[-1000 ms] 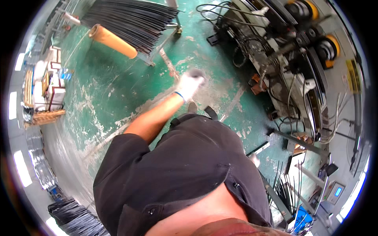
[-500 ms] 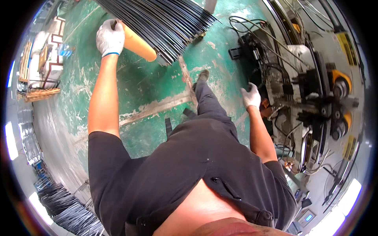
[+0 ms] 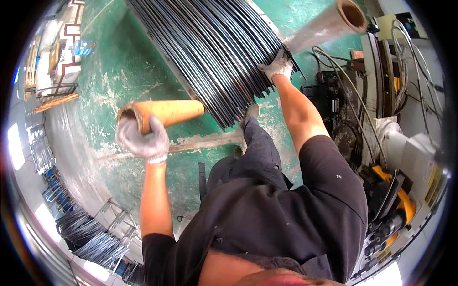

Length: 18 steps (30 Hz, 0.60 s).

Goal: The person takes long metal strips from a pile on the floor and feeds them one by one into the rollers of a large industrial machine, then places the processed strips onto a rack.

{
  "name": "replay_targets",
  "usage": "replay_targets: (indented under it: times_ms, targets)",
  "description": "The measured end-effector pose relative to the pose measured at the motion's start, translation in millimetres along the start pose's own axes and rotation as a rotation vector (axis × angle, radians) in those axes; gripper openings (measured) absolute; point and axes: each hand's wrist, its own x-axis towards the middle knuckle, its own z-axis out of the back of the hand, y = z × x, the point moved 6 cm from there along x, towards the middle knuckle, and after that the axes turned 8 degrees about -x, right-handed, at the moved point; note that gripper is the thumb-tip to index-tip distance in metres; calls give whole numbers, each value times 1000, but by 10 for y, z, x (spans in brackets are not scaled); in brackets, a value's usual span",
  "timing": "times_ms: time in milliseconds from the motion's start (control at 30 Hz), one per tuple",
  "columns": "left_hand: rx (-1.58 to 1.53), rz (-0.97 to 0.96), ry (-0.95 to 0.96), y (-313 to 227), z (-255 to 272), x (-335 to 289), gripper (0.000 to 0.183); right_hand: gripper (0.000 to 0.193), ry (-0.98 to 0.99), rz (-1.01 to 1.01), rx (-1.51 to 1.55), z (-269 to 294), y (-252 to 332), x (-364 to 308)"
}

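Over green floor, left hand (image 3: 142,138) clenches cardboard tube (image 3: 164,112); right hand (image 3: 276,66) grips dark rods (image 3: 214,47).

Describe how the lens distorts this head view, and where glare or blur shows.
Head view: fisheye bends the dark rod bundle and floor edges toward a black rim; window glare burns out the left edge; the left hand on the cardboard tube looks slightly motion-blurred; the right hand is sharper.
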Motion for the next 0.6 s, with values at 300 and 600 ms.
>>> replay_targets:
  times_ms: [300, 600]
  targets:
    - [270, -53, 126, 93, -108, -84, 44, 66, 200, 44, -35, -56, 529, -45]
    - [247, -67, 113, 74, -80, -2, 42, 46, 490, 172, -63, 106, 593, 122]
